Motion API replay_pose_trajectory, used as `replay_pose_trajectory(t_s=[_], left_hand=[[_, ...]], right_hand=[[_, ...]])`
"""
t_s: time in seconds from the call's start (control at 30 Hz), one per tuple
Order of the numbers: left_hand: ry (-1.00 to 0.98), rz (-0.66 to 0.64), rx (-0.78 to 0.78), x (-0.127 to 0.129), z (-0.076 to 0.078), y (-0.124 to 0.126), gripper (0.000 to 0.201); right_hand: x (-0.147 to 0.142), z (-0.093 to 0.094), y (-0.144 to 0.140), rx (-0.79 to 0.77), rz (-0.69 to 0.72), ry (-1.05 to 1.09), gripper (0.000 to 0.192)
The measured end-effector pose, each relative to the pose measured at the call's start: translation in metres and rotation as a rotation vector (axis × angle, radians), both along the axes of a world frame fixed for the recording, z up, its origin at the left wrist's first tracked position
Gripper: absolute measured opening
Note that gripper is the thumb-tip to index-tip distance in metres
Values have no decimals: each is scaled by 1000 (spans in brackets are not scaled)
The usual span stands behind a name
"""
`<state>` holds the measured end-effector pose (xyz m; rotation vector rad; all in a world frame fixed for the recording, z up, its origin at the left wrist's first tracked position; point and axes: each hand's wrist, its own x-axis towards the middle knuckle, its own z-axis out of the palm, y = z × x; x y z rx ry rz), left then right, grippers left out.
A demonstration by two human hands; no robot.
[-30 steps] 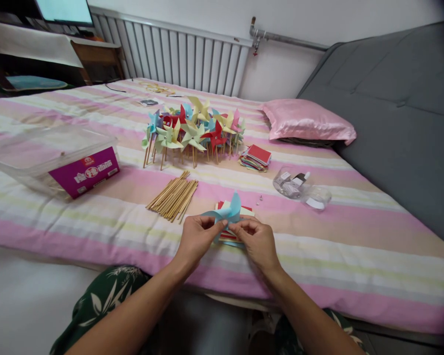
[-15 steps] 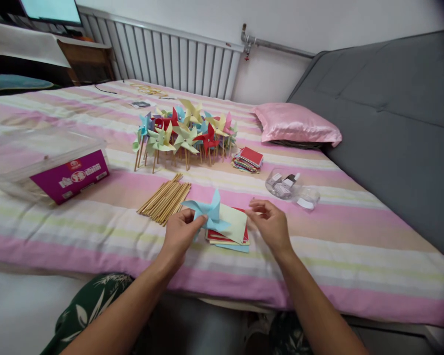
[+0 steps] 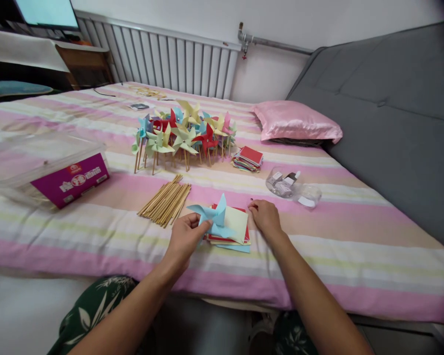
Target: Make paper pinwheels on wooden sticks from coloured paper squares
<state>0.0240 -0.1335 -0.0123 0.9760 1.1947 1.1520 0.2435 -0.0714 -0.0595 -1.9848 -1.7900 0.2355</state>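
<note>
Since a second ago the two hands have parted: both were pinching the blue paper pinwheel, and now only the left hand keeps it. Its fingers are closed on the blue paper pinwheel, holding it just above the near left corner of the stack of paper squares on the bed. The right hand has moved out to the right of the stack and rests low on the bedspread, fingers curled with the tips at the sheet; whether they pinch anything is too small to tell.

Just left of the stack lies a bundle of wooden sticks. Farther back stands a cluster of finished pinwheels in yellow, red, green, blue and pink, with a second pile of coloured paper beside it on the right. A clear plastic bag with small white bits lies to the right, near the right hand. A clear box with a purple label sits at the left of the bed, and a pink pillow lies by the grey headboard.
</note>
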Motion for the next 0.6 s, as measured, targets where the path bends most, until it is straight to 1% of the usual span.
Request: replay_pose_trajectory(t_s=[0.27,0.43,0.6], left_hand=[[-91,-43,-45,2,2,-3,16],[-94,-64,-27,4,3,-5,16],[-79,-71,-34,5,0,-5,15]], right_hand=[[10,11,-17,-136,65,-49,18],[12,14,-23,-152,98,-75,17],[8,11,-22,-139,62,-135,15]])
